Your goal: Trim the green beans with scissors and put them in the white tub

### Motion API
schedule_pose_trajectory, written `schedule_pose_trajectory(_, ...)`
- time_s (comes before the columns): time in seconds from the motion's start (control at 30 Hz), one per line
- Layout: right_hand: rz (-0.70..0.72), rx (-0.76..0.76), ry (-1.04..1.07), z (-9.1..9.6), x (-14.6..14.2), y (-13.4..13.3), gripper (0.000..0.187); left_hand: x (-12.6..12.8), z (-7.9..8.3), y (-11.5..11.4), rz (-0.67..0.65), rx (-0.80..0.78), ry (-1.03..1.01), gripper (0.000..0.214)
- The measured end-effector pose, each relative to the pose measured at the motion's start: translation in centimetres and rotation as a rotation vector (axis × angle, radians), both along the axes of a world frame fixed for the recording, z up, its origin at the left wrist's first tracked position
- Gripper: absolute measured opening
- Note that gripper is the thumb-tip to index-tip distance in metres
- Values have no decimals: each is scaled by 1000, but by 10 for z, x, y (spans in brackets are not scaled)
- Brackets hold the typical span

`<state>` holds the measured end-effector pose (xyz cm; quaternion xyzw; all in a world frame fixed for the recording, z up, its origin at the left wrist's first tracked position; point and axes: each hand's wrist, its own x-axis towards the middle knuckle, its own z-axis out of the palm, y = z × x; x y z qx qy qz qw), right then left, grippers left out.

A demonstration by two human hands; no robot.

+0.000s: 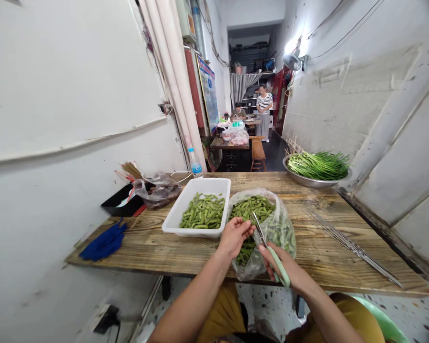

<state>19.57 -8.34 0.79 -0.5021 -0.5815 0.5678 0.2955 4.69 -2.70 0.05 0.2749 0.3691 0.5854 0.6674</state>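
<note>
My right hand (277,262) grips a pair of scissors (279,264) with pale green handles. Their metal blades point up and away, with the tips close to the fingers of my left hand (237,234). Those fingers are pinched on an edamame pod, mostly hidden by the fingertips. Below both hands lies a clear plastic bag (284,214), its mouth spread wide, full of green edamame pods (253,206). Left of the bag stands a white plastic tub (171,220) with more pods (203,212) heaped inside.
A metal bowl (318,181) of green chives (320,165) stands at the back right, with metal skewers (357,250) nearer. Leftward are a blue cloth (103,243), a black box (110,205), a plastic bag (159,190) and a water bottle (195,164). Two people are far back.
</note>
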Motion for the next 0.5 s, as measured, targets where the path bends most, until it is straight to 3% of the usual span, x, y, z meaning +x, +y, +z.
schedule_pose_trajectory(0.33,-101,-84,88,-16,-6,4,41,7,-8,-6,34,22,113,32)
schedule_pose_trajectory(0.4,-123,-84,129,-16,-4,5,41,-7,-7,1,152,55,258,27)
schedule_pose_trajectory(0.5,-123,-74,166,-15,3,4,39,-39,3,16,531,181,724,18)
